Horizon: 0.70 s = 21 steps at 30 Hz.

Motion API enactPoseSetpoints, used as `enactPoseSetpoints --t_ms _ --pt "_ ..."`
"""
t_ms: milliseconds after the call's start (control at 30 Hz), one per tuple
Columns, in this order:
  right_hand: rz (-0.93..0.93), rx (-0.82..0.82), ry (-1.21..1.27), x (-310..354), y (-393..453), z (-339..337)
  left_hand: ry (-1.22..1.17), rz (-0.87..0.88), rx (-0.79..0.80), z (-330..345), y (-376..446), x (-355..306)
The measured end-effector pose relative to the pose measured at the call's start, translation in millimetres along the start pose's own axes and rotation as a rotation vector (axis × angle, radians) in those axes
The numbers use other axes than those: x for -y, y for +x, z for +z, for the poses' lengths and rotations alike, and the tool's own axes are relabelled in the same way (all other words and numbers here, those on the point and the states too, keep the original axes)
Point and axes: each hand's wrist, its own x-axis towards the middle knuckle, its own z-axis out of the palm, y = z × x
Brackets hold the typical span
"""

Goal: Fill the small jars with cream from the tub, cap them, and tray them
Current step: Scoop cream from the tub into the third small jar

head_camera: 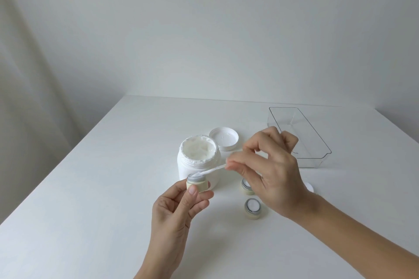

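Small jar (196,183), open, pinched in our left hand (181,208) just in front of the tub (199,161). Right hand (269,170) grips spatula (214,169), tip w/ cream at jar mouth. We'd wipe inward on the rim, jar held level, avoiding threads.

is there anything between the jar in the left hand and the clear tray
Yes. The right hand with its spatula hangs across the line from the held jar to the tray; the tub stands just behind.
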Motion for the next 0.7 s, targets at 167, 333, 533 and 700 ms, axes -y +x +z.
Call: enactPoseSetpoints --t_ms 167,333,533,700 --pt "-0.100 -0.050 -0.030 -7.0 -11.9 -5.1 -0.026 -0.009 0.002 -0.5 0.8 0.7" --pt "0.037 -0.087 0.026 -13.9 -10.6 -9.7 -0.041 -0.005 -0.008 0.3 0.8 0.5" --pt "0.268 -0.029 -0.009 -19.3 17.0 3.9 -0.035 0.015 0.007 1.7 0.2 -0.6" --pt "0.207 0.299 -0.138 -16.0 46.4 38.1 -0.014 0.018 0.033 1.9 0.1 1.4"
